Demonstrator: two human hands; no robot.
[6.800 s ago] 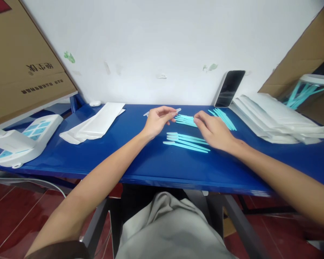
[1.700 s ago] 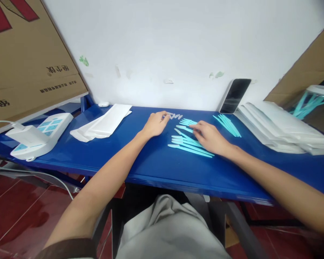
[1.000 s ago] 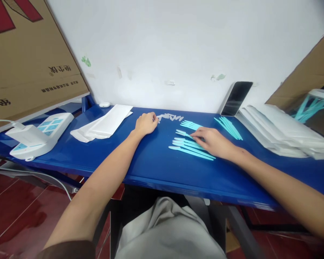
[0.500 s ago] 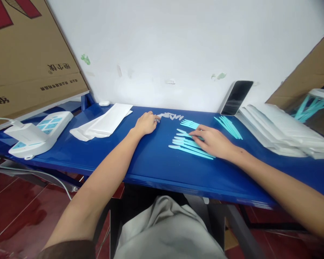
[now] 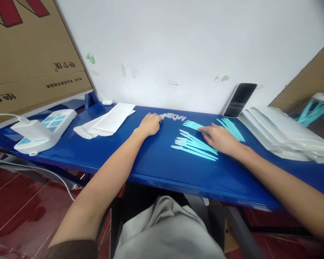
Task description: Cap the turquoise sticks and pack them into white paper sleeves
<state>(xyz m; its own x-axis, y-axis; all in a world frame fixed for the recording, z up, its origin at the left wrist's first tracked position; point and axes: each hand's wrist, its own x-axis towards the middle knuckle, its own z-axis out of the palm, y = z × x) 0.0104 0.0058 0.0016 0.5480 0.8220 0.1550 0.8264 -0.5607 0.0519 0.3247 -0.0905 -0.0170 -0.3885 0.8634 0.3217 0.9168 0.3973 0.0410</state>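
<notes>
Left hand (image 5: 150,124) curled, white pieces (image 5: 169,115) at three o'clock; right hand (image 5: 220,139) half-open, sticks (image 5: 194,144) at nine; holds unclear. Seemingly selecting; pinch needed.

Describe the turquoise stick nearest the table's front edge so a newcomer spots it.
Start with the blue table against the white wall. Just right of its middle, several turquoise sticks lie in the group closest to the front edge. The wanted stick is that group's frontmost, its left end reaching farther left than any neighbour's.
</notes>
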